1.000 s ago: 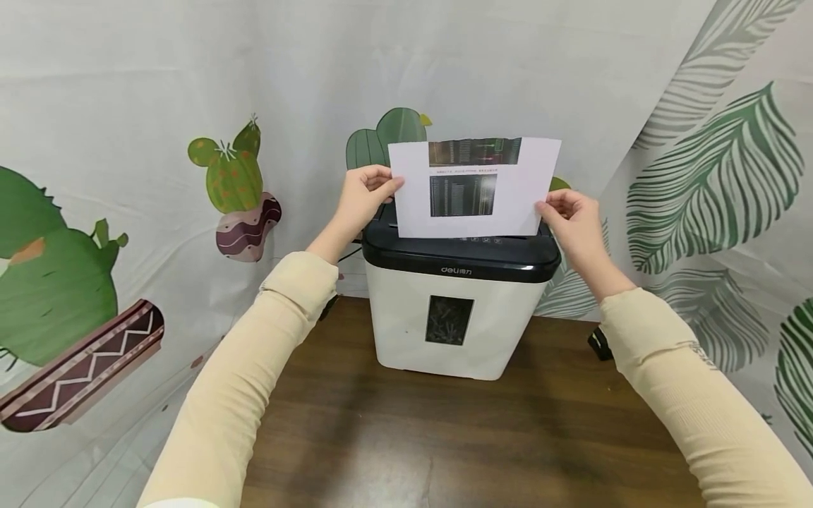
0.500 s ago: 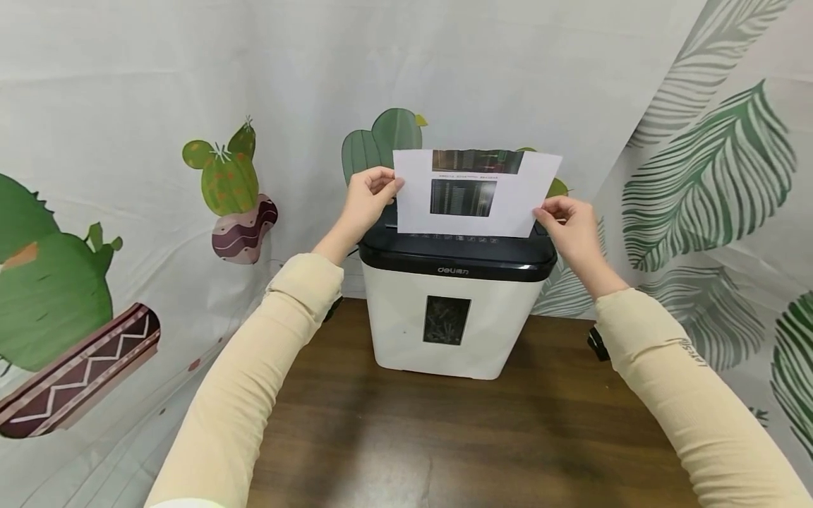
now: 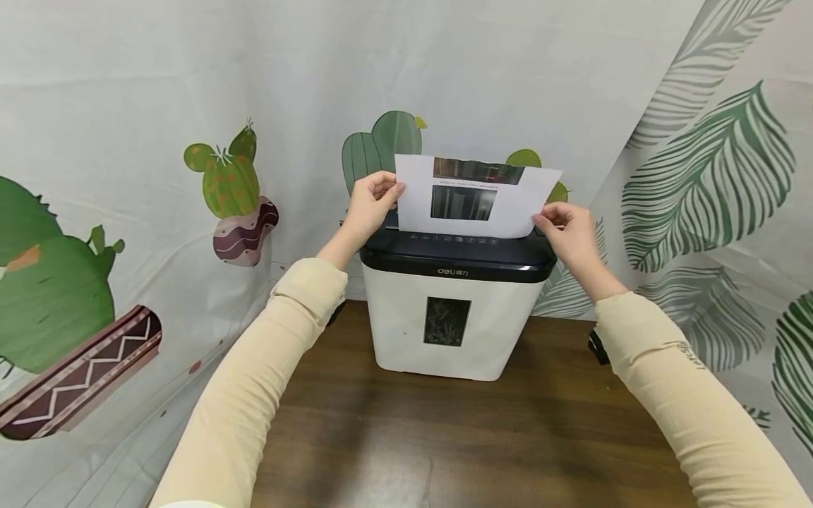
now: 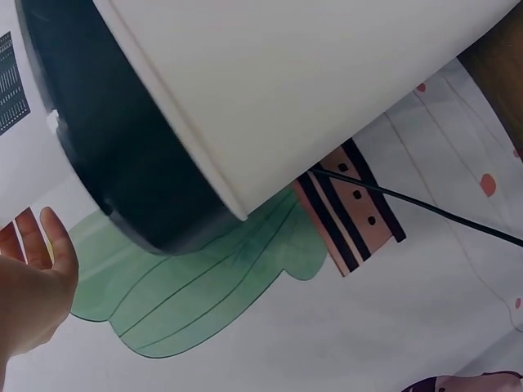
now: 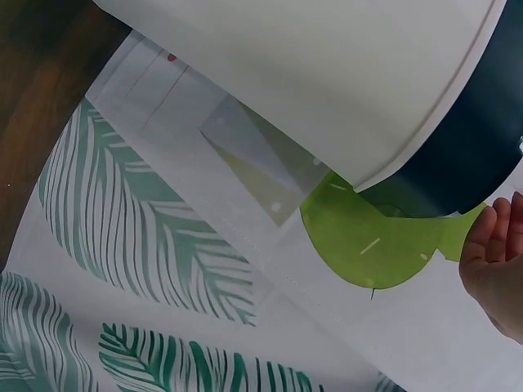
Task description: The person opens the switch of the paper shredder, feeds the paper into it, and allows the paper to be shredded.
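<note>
A white sheet of paper [image 3: 514, 204] with two dark printed pictures and a ragged top edge stands upright over the black top of a white paper shredder [image 3: 394, 303]. Its lower edge lies along the shredder's top, near the row of small icons. My left hand [image 3: 368, 206] pinches the sheet's left edge between thumb and fingers. On the opposite edge, lower down, my right hand [image 3: 573, 234] pinches it too. Each wrist view catches only part of a hand, beside the shredder's dark lid [image 4: 106, 139]. Shreds show through the shredder's front window [image 3: 447, 322].
The shredder stands on a brown wooden table [image 3: 394, 437], close to a white curtain [image 3: 305, 85] printed with cacti and leaves. A black cord [image 4: 425, 206] runs out from behind the shredder. A small black object [image 3: 598, 347] lies by the right sleeve.
The sheet has sunk lower against the shredder's top, its right side now tilting down. My right hand has dropped slightly with it; the left hand keeps its hold almost in place.
</note>
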Tool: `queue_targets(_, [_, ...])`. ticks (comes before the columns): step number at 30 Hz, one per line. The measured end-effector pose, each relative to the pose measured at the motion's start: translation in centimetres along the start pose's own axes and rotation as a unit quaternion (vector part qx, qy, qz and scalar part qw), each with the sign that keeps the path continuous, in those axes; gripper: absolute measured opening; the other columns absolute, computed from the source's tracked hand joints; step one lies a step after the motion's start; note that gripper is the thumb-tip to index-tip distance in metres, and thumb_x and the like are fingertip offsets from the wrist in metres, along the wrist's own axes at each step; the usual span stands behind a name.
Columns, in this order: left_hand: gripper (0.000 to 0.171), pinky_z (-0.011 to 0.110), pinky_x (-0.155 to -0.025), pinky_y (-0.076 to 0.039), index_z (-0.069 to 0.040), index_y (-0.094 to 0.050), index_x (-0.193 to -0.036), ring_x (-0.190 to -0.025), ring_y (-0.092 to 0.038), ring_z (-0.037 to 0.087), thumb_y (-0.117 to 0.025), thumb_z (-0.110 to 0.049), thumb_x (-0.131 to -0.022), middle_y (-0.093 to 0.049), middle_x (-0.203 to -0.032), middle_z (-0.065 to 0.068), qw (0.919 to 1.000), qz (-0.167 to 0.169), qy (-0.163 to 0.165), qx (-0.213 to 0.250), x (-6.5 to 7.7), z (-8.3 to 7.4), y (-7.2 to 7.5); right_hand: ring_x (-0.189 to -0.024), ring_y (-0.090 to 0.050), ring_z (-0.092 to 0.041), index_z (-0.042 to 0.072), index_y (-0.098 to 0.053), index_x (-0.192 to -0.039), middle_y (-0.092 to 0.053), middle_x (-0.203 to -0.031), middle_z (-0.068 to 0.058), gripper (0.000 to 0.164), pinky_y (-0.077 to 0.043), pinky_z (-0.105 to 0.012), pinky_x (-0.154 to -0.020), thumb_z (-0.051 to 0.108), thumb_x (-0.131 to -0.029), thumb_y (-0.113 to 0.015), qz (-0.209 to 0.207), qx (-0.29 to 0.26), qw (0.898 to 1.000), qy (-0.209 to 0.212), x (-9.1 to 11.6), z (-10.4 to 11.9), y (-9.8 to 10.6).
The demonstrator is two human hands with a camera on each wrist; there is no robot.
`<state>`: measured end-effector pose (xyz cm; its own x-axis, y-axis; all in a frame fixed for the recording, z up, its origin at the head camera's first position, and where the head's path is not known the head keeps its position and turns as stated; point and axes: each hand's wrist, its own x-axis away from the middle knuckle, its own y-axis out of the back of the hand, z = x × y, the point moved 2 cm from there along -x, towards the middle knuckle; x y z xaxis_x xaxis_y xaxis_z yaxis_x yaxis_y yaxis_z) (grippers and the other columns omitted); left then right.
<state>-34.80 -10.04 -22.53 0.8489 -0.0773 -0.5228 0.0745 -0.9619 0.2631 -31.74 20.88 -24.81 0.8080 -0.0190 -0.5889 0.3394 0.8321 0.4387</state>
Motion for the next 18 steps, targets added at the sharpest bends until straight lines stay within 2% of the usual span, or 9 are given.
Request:
queue_targets(5, [0.022,0.024,-0.075,-0.051,0.006,-0.06,-0.106,-0.073,-0.056,0.002,-0.058,-0.013,-0.093,-0.066,-0.096,0.02,0.9999,0.001,0.001,0.013,0.41,0.62,0.07,-0.063,-0.044,0.011,-0.012,-0.063,-0.093,-0.046,-0.066,0.029,0.021,-0.037,-0.005,-0.063,0.008,-0.09,-0.063,0.01,0.007,1.0,-0.004,0.06,-0.1,-0.3])
queue_targets(8, [0.022,0.019,-0.069,-0.047,0.006,-0.063,-0.102,-0.07,-0.054,0.003,-0.06,-0.013,-0.092,-0.067,-0.091,0.018,0.9996,-0.019,-0.017,0.016,0.34,0.6,0.11,-0.063,-0.044,0.011,-0.013,-0.063,-0.092,-0.046,-0.066,0.028,0.02,-0.038,-0.006,-0.063,0.007,-0.089,-0.063,0.012,0.003,1.0,0.001,0.01,-0.05,-0.57])
queue_targets(12, [0.022,0.018,-0.066,-0.041,0.008,-0.066,-0.096,-0.067,-0.05,0.004,-0.061,-0.013,-0.092,-0.064,-0.082,0.009,0.998,-0.05,-0.037,0.016,0.06,0.12,0.16,-0.064,-0.045,0.011,-0.012,-0.063,-0.091,-0.047,-0.066,0.028,0.02,-0.039,-0.008,-0.065,0.008,-0.09,-0.063,0.015,0.0,1.0,0.003,-0.05,0.12,-0.84])
queue_targets(18, [0.024,0.018,-0.067,-0.042,0.007,-0.066,-0.098,-0.07,-0.051,0.004,-0.062,-0.016,-0.092,-0.065,-0.085,0.009,0.9979,-0.062,-0.012,0.012,-0.08,-0.07,0.14,-0.064,-0.045,0.011,-0.011,-0.063,-0.091,-0.049,-0.068,0.024,0.02,-0.038,-0.009,-0.065,0.009,-0.091,-0.062,0.031,0.022,0.999,-0.008,0.02,0.49,-0.93])
